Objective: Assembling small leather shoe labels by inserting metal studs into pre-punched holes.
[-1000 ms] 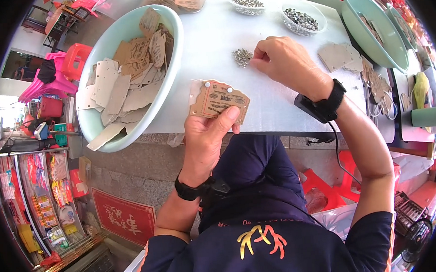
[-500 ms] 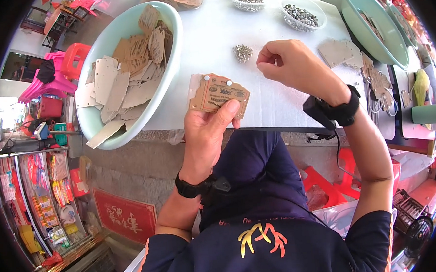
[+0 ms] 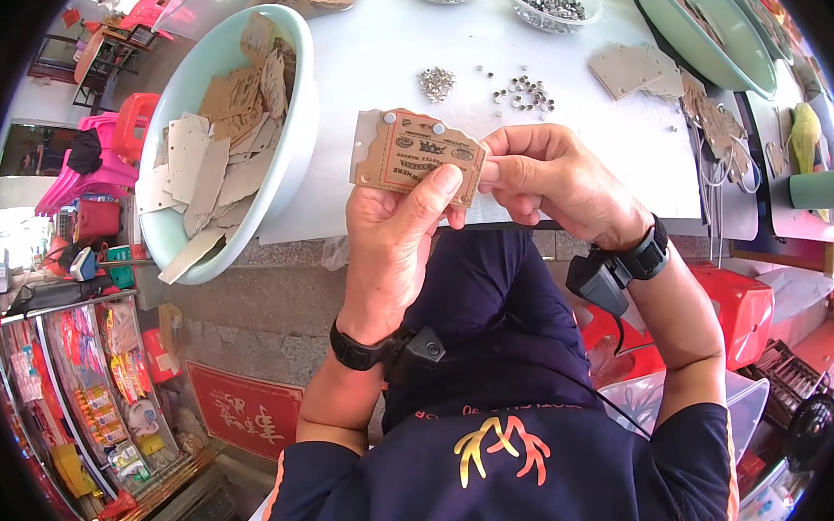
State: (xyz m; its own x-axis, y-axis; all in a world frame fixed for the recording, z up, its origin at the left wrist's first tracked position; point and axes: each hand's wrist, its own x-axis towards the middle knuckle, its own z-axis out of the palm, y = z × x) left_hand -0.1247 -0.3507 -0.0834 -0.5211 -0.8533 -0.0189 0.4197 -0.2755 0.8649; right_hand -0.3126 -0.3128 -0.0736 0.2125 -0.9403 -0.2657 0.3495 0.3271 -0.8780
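I held a tan printed leather tag (image 3: 412,159) up in front of me, above the near edge of the white surface (image 3: 369,55). My left hand (image 3: 392,233) gripped its lower edge with the thumb pressed on its face, and my right hand (image 3: 549,178) was pinched at its right end. Two small metal rivets (image 3: 414,122) already sat along the tag's top edge; whether more were needed, I could not tell. Many blank tags lay waiting in the pale green basin (image 3: 231,129) to my left, with loose rivets (image 3: 521,93) scattered beyond. A second earlier my right hand had been out over the rivets; it had since come back to the tag.
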